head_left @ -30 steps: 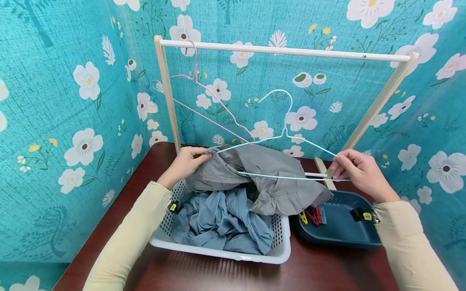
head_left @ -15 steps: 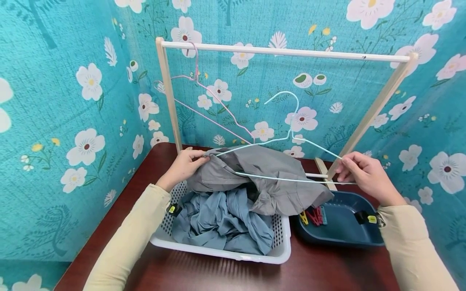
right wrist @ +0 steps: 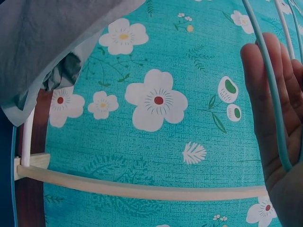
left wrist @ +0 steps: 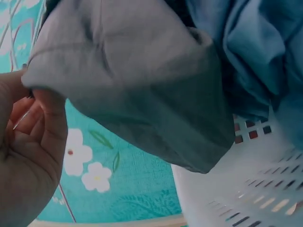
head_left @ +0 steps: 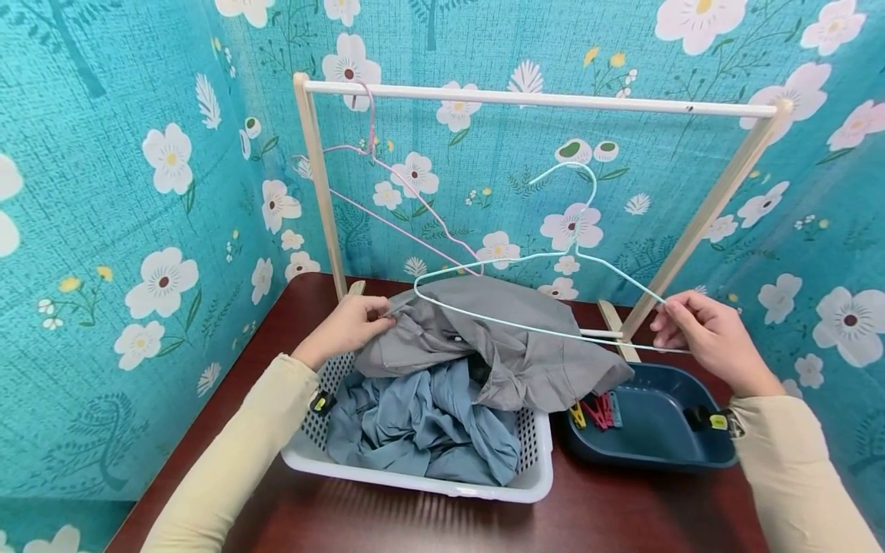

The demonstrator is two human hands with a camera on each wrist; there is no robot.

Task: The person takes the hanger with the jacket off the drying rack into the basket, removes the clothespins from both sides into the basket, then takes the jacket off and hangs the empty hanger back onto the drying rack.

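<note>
My left hand (head_left: pixel 349 326) pinches the edge of a grey garment (head_left: pixel 532 369), bunched across the back of a white basket. In the left wrist view, a corner of that grey cloth (left wrist: pixel 137 85) hangs from the thumb and fingers. A light blue wire hanger (head_left: pixel 575 238) tilts above the garment, hook up, its left corner lying over the cloth. Its right end is in my right hand (head_left: pixel 712 334), whose fingers hide that corner. The right wrist view has the hanger wire (right wrist: pixel 271 71) running across the fingers and into the palm.
Blue fabric (head_left: pixel 422 422) fills the basket (head_left: pixel 415 482). A dark blue tray (head_left: pixel 664 430) with several clothespins (head_left: pixel 601 411) stands to its right. Behind rises a wooden rack with a white bar (head_left: pixel 539 98); a pink hanger (head_left: pixel 372 127) hangs at its left end.
The light blue hanger has moved right with my right hand, and its left corner has come out of the grey cloth. My left hand has lowered slightly, still pinching the garment.
</note>
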